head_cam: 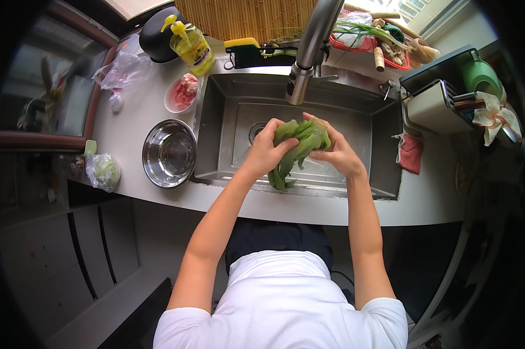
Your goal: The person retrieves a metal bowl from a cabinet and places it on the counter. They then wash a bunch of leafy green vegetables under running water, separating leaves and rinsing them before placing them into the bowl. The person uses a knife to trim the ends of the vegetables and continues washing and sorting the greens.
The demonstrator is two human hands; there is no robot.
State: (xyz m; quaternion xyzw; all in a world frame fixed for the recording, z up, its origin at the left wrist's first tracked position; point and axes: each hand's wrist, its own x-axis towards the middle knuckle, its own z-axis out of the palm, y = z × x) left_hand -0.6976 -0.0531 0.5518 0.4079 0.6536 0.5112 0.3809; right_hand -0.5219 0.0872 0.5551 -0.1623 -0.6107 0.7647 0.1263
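Observation:
Above the stainless steel sink [349, 126], both my hands hold a bunch of green leafy vegetable [304, 139]. My left hand [269, 150] grips its left side, thumb across the leaves. On the right side, near the pale stem end, my right hand [339, 150] has its fingers behind the bunch and its thumb in front. Some leaves hang down towards the sink's near edge. The faucet [301, 74] reaches over the sink beyond my hands. Left of the sink stand a shiny metal bowl [170, 153] and a small white bowl with raw, reddish meat [185, 90].
At the back left stand a yellow pump bottle [192, 50] and a black pot [158, 37]. A bagged green vegetable [103, 172] lies at the counter's left edge. A sponge [241, 42] sits behind the sink. To the right are a knife holder [434, 109] and a red cloth pouch [410, 153].

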